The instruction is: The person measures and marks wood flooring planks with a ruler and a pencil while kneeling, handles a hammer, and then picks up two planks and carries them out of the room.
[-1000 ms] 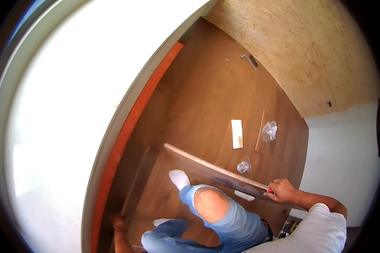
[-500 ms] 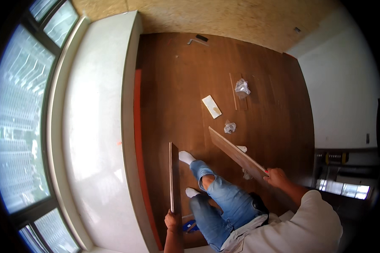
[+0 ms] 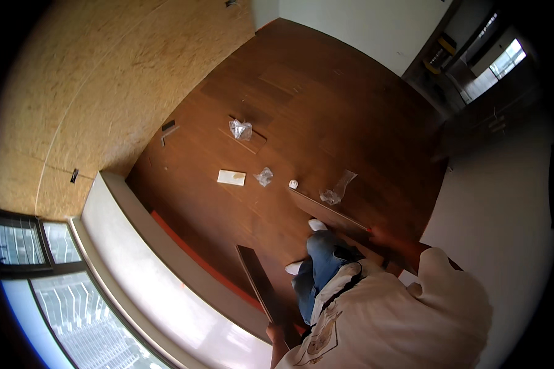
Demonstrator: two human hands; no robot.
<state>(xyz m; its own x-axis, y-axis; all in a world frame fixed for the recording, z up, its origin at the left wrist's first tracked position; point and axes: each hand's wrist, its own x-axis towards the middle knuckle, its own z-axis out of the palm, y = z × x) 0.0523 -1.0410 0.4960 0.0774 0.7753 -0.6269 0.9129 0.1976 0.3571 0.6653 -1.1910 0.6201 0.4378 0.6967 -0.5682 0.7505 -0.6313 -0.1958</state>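
Two brown floor planks hang from my hands, one on each side of my legs. My left hand (image 3: 277,334), low in view, is closed round the near end of the left plank (image 3: 258,280), which runs forward beside the sill. On the other side, my right hand (image 3: 385,238) grips the right plank (image 3: 335,216) near a small red spot on its edge. That hand is in shadow, and its fingers are only partly visible. Both planks slant forward over the brown wood floor (image 3: 326,111), past my white-socked feet.
Ahead lie a white rectangular piece (image 3: 231,178), crumpled clear plastic (image 3: 264,177), a small white roll (image 3: 293,184) and more plastic (image 3: 333,195). Farther off, plastic wrap (image 3: 240,130) rests on a loose board. A pale ledge (image 3: 148,270) borders the left; a particle-board wall (image 3: 98,80) stands behind.
My view has swung to the right, so the windows and ledge now sit lower left and a doorway area shows upper right. Both planks remain in my hands.
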